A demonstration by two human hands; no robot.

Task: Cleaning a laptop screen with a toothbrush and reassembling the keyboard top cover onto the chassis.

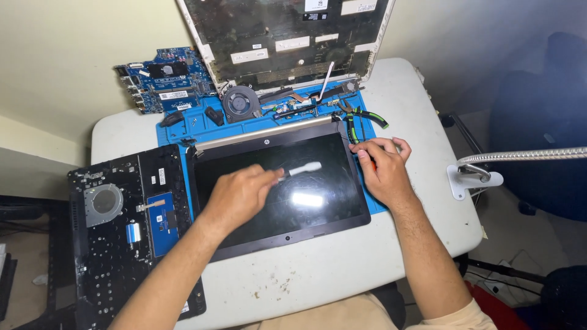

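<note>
The laptop is already far apart. Its display panel [278,186] lies face up across a blue repair mat [183,131] on the white bench [318,269], glass dark and catching a bright glare. The back lid shell [287,36] leans upright against the wall behind it, bare inside apart from some stickers and a loose ribbon. The blue motherboard [165,79] is out and rests at the far left edge of the bench, the cooling fan [238,102] with its copper heat pipe lies loose on the mat, and the keyboard deck [125,232] sits upside down to the left of the display, overhanging the bench edge.

The left hand [238,195] hovers over the middle of the screen, fingers curled shut around a tool with a white handle [304,168] that juts out to the right; the working end is hidden in the hand. The right hand [382,171] rests on the right bezel of the display, fingers bent and pinched at the panel's upper right corner; something red shows beneath them, but whether it is gripped I cannot tell. Green-handled pliers [358,116] lie on the mat just beyond that hand.

Judging by this, the main strip-down is done and the work now sits at the display assembly itself, whose bezel and hinge bar [263,131] still look attached.
</note>
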